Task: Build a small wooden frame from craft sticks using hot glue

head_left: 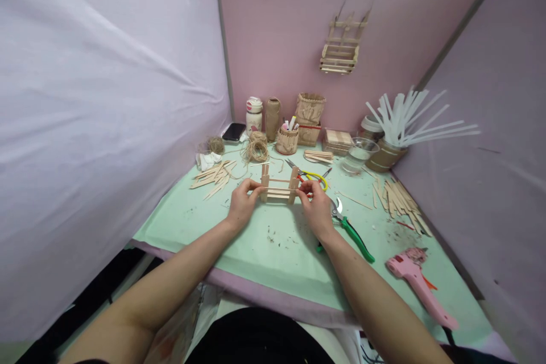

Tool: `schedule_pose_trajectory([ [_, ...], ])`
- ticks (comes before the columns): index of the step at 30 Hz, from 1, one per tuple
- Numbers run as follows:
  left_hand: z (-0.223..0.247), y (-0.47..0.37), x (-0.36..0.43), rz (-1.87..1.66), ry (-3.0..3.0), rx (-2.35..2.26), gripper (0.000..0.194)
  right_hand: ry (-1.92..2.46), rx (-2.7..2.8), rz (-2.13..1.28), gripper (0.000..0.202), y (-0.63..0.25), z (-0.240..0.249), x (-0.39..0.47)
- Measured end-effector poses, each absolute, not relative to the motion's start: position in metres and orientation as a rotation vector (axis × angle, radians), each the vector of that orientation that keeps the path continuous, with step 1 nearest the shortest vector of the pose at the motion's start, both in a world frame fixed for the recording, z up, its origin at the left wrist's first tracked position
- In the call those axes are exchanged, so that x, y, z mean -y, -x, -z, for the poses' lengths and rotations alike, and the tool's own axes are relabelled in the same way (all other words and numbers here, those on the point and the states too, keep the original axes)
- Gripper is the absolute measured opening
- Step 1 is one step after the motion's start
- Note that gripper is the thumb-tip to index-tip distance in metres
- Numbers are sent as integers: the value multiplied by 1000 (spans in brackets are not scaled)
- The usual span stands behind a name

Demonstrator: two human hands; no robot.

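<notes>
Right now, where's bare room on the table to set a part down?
Bare bar specks: green table in front of stick frame, between left hand and right hand; patch between left hand, left stick pile and front edge; smaller one between pruners and glue gun.
Crowded: back row around pen cup, and behind right hand by yellow-handled tool.

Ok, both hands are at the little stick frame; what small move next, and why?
I'd probably press the crosspiece gently against the uprights and keep it level: the left hand and right hand pinch its ends, and the glue gun lies aside.
</notes>
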State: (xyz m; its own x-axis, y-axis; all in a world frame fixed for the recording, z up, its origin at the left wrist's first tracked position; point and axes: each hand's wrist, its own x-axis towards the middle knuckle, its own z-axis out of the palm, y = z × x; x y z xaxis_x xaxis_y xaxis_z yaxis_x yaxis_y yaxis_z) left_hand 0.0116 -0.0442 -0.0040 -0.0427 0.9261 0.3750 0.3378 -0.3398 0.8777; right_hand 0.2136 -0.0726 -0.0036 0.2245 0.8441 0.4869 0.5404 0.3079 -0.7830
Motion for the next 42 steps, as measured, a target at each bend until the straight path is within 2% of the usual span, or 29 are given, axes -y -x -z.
schedule_pose_trajectory([
  [3,5,-12,43,-1419,-1657,-1290,14,1359,1441,-345,11,-214,4,72],
  [7,7,-11,41,-1388,-1715,-1243,25,1369,1443,-352,11,-214,3,71],
  [11,8,-10,39,-1338,-1893,-1253,14,1371,1450,-352,11,-215,4,71],
  [20,6,-11,41,-1303,-1935,-1286,15,1286,1470,-512,22,-214,3,68],
  [42,5,-13,39,-1273,-1856,-1274,15,1293,1418,-512,21,-212,4,68],
])
